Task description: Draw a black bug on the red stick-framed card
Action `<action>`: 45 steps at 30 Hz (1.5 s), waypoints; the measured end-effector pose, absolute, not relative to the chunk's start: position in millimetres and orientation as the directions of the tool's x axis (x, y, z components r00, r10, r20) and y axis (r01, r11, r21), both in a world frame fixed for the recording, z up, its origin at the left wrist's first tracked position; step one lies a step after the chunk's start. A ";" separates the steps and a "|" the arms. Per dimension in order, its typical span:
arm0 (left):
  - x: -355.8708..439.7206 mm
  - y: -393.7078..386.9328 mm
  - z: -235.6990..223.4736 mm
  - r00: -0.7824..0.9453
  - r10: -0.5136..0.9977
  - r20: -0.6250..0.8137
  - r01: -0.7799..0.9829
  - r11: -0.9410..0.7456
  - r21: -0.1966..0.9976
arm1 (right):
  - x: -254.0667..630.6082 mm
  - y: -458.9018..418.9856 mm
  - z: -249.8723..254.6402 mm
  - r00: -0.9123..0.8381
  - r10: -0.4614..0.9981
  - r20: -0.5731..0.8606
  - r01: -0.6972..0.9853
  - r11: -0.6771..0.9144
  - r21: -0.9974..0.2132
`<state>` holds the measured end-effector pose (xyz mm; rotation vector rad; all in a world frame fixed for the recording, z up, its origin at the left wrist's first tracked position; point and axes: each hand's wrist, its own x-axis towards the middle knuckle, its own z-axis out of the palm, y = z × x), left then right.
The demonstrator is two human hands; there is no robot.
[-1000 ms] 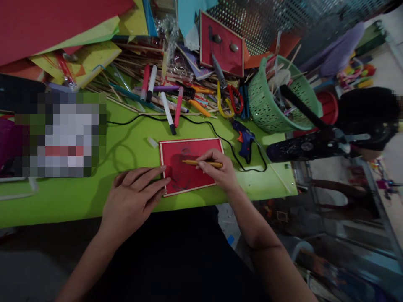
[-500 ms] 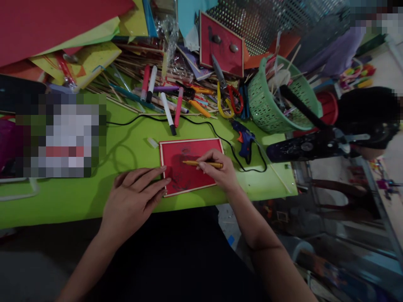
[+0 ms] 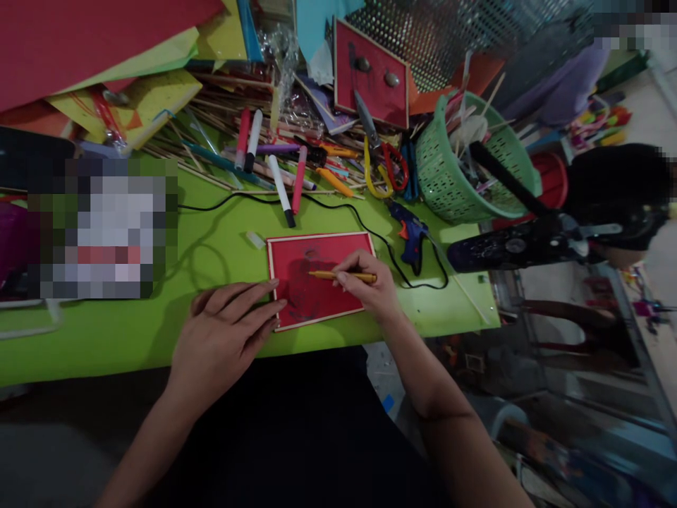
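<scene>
Your red panel (image 3: 324, 300): rectangular, pale strip border, dark smudgy marks, lies flat on the green tabletop (image 3: 132, 339), left edge under fingertips of your left hand (image 3: 218, 331). Your pen (image 3: 321, 275): slim, yellow-brown, pinched in your right hand (image 3: 373, 286), tip pointing left over the panel; can't tell if touching.

text: none legible | brands, numbers, signs: none legible | dim view, perhaps hiding print

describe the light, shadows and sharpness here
Head view: dim light, with a paler sheen on the green table toward the picture's right; head view: a soft looping shadow left of the red framed panel; head view: right edge stretched and blurry, gold pen too indistinct at its tip to confirm contact, pixelated patch at left hiding detail.
</scene>
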<state>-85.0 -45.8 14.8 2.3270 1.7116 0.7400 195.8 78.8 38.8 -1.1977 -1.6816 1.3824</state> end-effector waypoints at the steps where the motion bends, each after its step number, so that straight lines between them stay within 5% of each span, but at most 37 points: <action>1: -84.7 -45.8 15.2 0.223 0.930 0.291 0.850 -0.332 0.408 | 196.1 78.8 38.8 -0.380 0.923 -0.066 0.240 0.029 -0.970; 45: -83.7 -45.4 18.6 0.238 0.924 0.299 0.853 -0.346 0.391 | 191.5 79.0 41.4 -0.372 0.926 -0.071 0.255 0.028 -0.967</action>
